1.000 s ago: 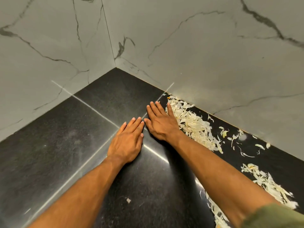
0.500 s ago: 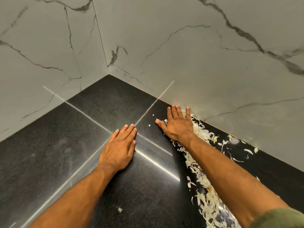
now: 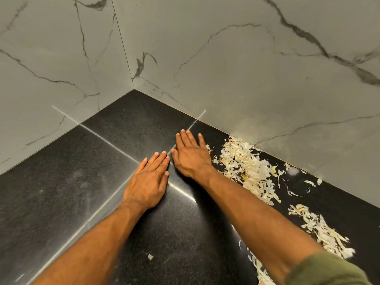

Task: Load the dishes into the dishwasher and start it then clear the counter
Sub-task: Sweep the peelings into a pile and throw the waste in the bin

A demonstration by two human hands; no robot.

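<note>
Both my hands lie flat on the black stone counter near its back corner. My left hand rests palm down with straight fingers. My right hand lies flat just beyond it, fingers straight and pointing at the back wall, thumb almost touching the left fingertips. A heap of pale shredded vegetable scraps lies on the counter right of my right hand, along the wall. Neither hand holds anything.
Grey marble walls close the counter at the back and left. A second patch of scraps lies to the right of my right forearm, more trail under it. One small flake sits between my forearms.
My right hand slid right into the scraps by the wall, then came back left beside my left hand. The scrap heap now sits right of it. The left hand stayed put.
</note>
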